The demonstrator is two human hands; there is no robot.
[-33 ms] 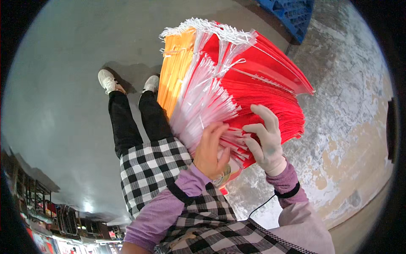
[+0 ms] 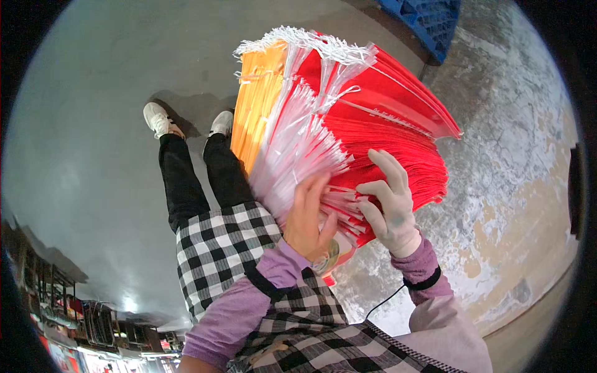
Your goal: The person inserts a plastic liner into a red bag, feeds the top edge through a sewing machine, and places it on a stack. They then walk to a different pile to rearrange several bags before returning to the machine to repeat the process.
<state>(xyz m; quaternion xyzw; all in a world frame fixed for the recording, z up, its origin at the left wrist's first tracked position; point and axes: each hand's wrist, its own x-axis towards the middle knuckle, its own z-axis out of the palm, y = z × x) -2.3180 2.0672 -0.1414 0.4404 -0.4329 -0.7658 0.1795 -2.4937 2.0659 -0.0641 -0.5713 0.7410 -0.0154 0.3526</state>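
While pale strips [image 2: 342, 200] point rightward, the right hand [image 2: 394, 214] gapes beside their tips. The left hand [image 2: 304, 227], also spread, is farther back.

The red bundle [image 2: 398, 143] bars the way ahead, while mottled concrete [image 2: 497, 174] rightward leaves room.

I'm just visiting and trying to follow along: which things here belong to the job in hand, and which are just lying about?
Seemingly in the job:
- whitish strips, by the bare left hand
- red sheets, by the gloved right hand
- yellow bundle, beside the strips

Apparently just around:
- blue plastic lattice
- distant dark racks
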